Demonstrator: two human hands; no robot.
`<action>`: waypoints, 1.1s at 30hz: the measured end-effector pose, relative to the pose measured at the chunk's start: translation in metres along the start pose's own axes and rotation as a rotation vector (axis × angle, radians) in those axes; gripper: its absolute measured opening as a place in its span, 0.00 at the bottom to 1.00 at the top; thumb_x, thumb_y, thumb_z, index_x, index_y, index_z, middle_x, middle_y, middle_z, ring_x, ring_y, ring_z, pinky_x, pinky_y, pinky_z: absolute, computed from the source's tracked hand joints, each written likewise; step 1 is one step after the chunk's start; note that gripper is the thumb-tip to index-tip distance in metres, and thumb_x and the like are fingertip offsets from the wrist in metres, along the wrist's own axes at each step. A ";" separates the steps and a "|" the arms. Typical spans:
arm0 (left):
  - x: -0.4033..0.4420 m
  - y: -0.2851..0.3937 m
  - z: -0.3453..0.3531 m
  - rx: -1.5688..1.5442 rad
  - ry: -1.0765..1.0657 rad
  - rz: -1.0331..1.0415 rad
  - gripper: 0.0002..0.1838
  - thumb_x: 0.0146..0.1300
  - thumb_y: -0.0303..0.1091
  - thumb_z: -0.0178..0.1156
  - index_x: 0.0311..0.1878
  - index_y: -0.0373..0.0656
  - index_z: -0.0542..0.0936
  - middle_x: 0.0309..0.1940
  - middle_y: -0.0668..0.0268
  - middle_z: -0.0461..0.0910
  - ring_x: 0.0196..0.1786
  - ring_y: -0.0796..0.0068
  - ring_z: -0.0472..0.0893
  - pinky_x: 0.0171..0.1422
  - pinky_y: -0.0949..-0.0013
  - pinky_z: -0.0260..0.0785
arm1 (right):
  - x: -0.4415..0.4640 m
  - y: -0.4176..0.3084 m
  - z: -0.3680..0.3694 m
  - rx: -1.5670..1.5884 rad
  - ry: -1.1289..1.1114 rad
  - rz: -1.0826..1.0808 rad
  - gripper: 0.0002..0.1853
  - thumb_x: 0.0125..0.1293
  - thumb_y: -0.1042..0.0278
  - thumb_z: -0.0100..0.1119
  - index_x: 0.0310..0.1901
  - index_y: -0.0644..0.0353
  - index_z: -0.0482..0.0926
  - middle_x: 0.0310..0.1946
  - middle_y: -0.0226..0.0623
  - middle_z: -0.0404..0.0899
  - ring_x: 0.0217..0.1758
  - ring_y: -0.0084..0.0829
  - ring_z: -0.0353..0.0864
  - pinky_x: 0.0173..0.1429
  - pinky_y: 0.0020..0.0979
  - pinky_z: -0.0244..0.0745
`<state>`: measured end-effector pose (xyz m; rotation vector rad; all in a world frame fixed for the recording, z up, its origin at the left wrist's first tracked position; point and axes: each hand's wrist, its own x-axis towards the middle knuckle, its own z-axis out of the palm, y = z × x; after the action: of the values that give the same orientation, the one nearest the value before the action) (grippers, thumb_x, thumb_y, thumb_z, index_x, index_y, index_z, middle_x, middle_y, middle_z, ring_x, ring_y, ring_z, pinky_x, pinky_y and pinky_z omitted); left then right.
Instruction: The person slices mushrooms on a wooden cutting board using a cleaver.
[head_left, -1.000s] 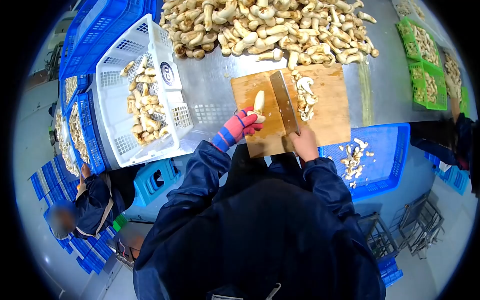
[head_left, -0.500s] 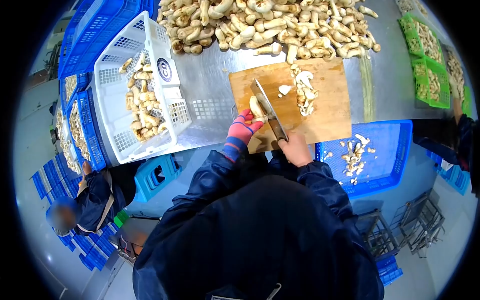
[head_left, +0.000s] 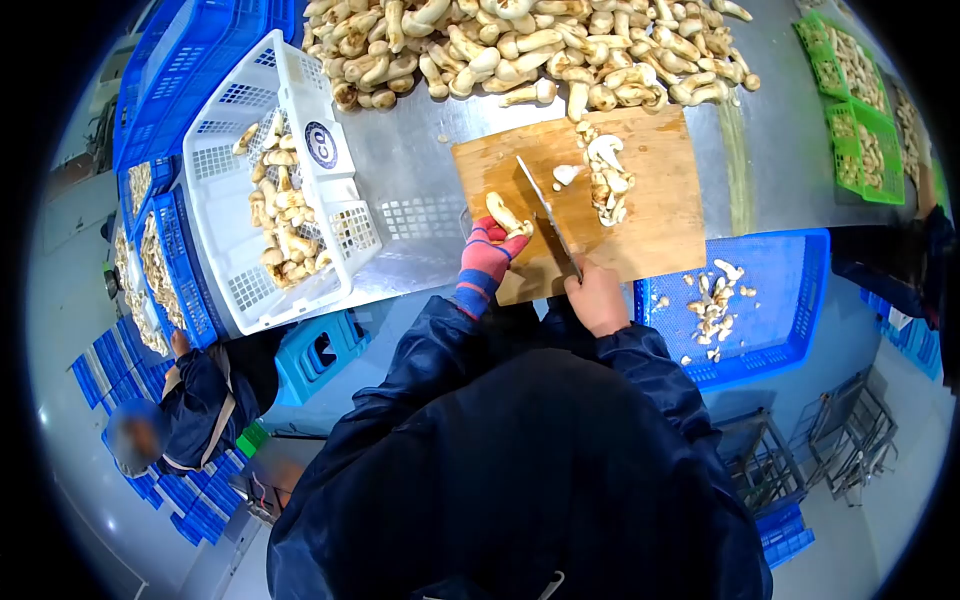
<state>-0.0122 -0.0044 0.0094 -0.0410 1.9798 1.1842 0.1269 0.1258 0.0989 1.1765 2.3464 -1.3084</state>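
My left hand (head_left: 490, 250), in a pink and blue striped glove, grips a pale, long-stemmed mushroom (head_left: 508, 215) above the left part of a wooden cutting board (head_left: 660, 170). In my bare right hand (head_left: 598, 298) is the handle of a kitchen knife (head_left: 545, 205). Its blade points away from me, edge-on, just right of the mushroom and apart from it. Trimmed mushroom pieces (head_left: 609, 180) lie in a strip on the board, with a small white piece (head_left: 566, 175) left of them.
A large mushroom pile (head_left: 540, 50) covers the table's far side. On the left stands a white basket (head_left: 225, 190) of mushrooms; a blue crate (head_left: 775, 350) with scraps sits below right. Green baskets (head_left: 875, 190) are at far right. Other people (head_left: 200, 405) work at both sides.
The knife has shifted away from the mushroom and turned from showing its blade face to nearly edge-on. My left hand has tilted the mushroom, its tip swinging left and down.
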 end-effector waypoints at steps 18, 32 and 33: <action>0.039 -0.051 0.004 -0.254 -0.025 0.006 0.17 0.56 0.30 0.60 0.46 0.38 0.68 0.31 0.60 0.78 0.39 0.68 0.78 0.42 0.69 0.70 | -0.065 -0.024 -0.049 -0.243 -0.209 0.032 0.10 0.52 0.70 0.55 0.36 0.60 0.68 0.19 0.51 0.76 0.26 0.51 0.78 0.32 0.48 0.73; -0.006 0.022 0.008 -0.209 -0.060 -0.034 0.26 0.50 0.30 0.65 0.52 0.43 0.66 0.40 0.63 0.78 0.45 0.69 0.77 0.49 0.67 0.70 | 0.009 -0.006 0.025 -0.174 -0.047 -0.126 0.15 0.53 0.69 0.53 0.44 0.60 0.69 0.22 0.53 0.76 0.27 0.54 0.76 0.33 0.51 0.71; -0.004 0.021 0.007 -0.210 -0.071 -0.039 0.24 0.53 0.31 0.63 0.53 0.43 0.66 0.40 0.63 0.78 0.46 0.69 0.76 0.50 0.68 0.69 | 0.008 -0.005 0.023 -0.162 -0.062 -0.142 0.16 0.53 0.69 0.53 0.45 0.61 0.69 0.22 0.53 0.76 0.27 0.54 0.76 0.33 0.51 0.71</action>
<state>-0.0142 0.0113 0.0257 -0.1427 1.7797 1.3447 0.1136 0.1107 0.0844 0.9253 2.4755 -1.1526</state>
